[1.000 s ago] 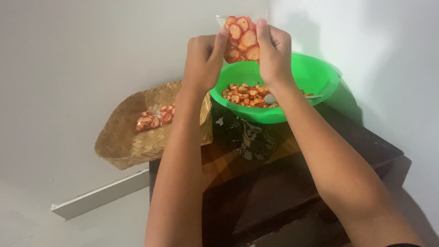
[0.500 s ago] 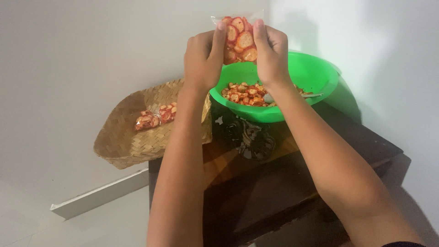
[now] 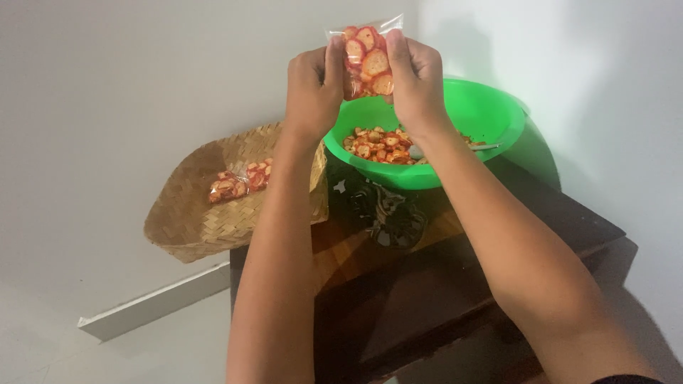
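At far left, on the corner of the dark wooden worktop point(image 3: 541, 213), a woven basket point(image 3: 192, 227) holds two small filled packets point(image 3: 240, 182) of red-coated chips lying side by side. Above and right of it, the left hand point(image 3: 313, 82) and right hand point(image 3: 416, 78) hold a clear bag point(image 3: 366, 60) of the same chips upright between them, fingers point(image 3: 334, 60) closed on its two side edges. The bag hangs over the near rim of a green bowl point(image 3: 491, 117), which holds a loose heap of chips point(image 3: 377, 144) and what appears to be a spoon handle point(image 3: 484, 146). Judged step: bag filled, mouth being closed. Sealing would call for a level, pinched top edge; the seal itself cannot be made out.
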